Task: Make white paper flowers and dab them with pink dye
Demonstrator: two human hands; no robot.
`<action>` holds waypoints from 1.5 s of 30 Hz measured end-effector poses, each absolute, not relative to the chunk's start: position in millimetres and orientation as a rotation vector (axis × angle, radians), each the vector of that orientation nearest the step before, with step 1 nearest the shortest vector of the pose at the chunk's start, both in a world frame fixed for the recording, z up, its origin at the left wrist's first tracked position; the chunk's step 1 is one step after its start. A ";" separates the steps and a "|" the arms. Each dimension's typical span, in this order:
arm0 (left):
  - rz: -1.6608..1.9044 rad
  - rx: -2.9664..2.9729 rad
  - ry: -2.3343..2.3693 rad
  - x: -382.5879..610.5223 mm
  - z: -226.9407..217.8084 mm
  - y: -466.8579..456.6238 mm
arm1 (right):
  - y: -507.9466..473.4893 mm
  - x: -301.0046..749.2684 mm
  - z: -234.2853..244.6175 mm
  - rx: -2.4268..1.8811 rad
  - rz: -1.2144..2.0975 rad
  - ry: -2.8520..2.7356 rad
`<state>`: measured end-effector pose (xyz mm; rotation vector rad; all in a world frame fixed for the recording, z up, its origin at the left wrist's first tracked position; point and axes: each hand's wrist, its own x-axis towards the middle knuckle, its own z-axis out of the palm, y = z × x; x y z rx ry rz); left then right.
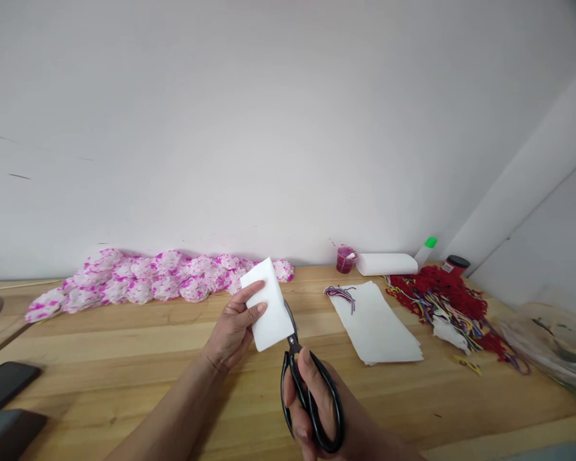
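Observation:
My left hand [233,330] pinches a folded piece of white paper [270,306] and holds it upright above the wooden table [125,371]. My right hand [317,403] grips black scissors [307,390] through the handle loops. The blades point up and sit at the paper's right lower edge, partly hidden behind it.
A row of pink-and-white paper flowers [148,282] lies along the wall. To the right lie a stack of white paper sheets [377,323], a few coloured threads [342,294], a red yarn pile [441,294], a pink cup [345,259], a white roll [386,264], a green-capped bottle [426,251] and a jar [456,264]. A dark phone [4,384] lies at the left.

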<state>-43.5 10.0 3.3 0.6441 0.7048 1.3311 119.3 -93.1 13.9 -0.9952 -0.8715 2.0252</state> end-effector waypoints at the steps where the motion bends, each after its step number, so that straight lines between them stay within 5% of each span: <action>1: 1.328 0.634 0.699 -43.0 3.6 9.6 | -93.0 118.6 13.0 -0.972 2.039 -0.861; 45: 1.144 0.636 0.654 -36.0 1.3 -0.8 | -85.3 114.7 9.1 -0.903 2.098 -0.755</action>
